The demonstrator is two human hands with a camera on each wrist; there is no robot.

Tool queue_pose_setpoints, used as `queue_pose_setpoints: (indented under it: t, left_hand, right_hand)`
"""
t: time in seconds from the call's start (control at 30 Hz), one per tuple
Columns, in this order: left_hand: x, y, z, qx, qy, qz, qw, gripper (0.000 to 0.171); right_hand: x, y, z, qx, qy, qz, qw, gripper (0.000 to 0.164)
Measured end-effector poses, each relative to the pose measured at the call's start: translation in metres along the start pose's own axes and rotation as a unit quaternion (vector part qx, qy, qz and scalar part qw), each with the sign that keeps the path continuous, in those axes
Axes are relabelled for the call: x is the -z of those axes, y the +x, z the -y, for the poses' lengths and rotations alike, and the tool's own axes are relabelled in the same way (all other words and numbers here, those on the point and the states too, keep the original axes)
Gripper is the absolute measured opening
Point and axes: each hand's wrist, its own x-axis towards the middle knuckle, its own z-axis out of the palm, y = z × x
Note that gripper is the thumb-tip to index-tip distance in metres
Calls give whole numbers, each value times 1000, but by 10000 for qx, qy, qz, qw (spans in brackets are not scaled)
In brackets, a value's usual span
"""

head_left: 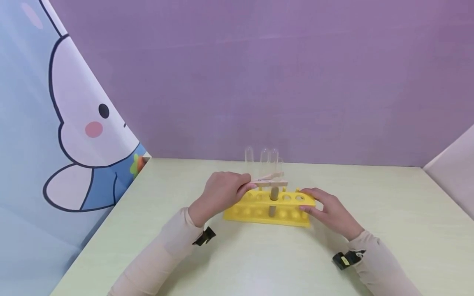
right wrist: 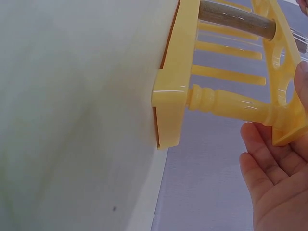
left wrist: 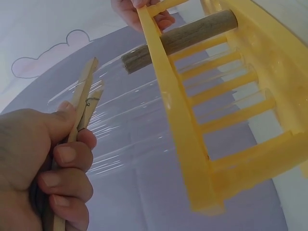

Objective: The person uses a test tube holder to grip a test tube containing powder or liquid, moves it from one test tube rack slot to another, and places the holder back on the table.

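Note:
My left hand (head_left: 227, 187) grips a wooden test tube clamp (left wrist: 83, 89) by its handles. In the left wrist view its jaws are spread with nothing between them. The clamp overlaps the upper part of a clear test tube standing in the yellow test tube rack (head_left: 237, 216). Inside that tube sits a grey-brown rod (head_left: 274, 193), its lower end down in the rack. My right hand (head_left: 329, 209) holds the rack's right end, thumb on the front and fingers behind. In the right wrist view, fingers (right wrist: 260, 168) reach beneath the rack's upper shelf.
Several clear test tubes (head_left: 264, 158) stand rounded end up along the back of the rack. The rack rests on a pale table (head_left: 259, 263). Behind it rises a purple backdrop (head_left: 277, 90), with a cartoon-printed cloth (head_left: 33, 164) at the left.

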Motion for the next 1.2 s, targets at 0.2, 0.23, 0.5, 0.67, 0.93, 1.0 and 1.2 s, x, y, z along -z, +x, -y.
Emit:
queue_pose_setpoints:
  t: [0.2, 0.23, 0.5, 0.67, 0.93, 1.0, 1.2]
  left_hand:
    - [2, 1, 2, -31, 144, -109, 9998, 36]
    - [2, 2, 2, -38, 167, -123, 9998, 36]
    - [8, 6, 3, -13, 167, -135, 9998, 35]
    - [10, 7, 3, 12, 203, -141, 9997, 33]
    - [13, 8, 3, 56, 168, -267, 9995, 34]
    - [14, 9, 3, 37, 127, -374, 9992, 34]
    - [16, 12, 4, 21, 52, -503, 9987, 34]
  right_hand:
    - [1, 1, 0, 33, -39, -16, 10000, 43]
    - [1, 1, 0, 38, -53, -22, 10000, 43]
    - [-1, 2, -4, 11, -44, -25, 10000, 43]
    - [-4, 2, -6, 42, -46, -39, 10000, 43]
    - [-5, 2, -6, 77, -56, -58, 9999, 43]
    - [-5, 2, -6, 70, -54, -58, 9999, 43]
    - [-4, 3, -7, -53, -63, -7, 10000, 44]
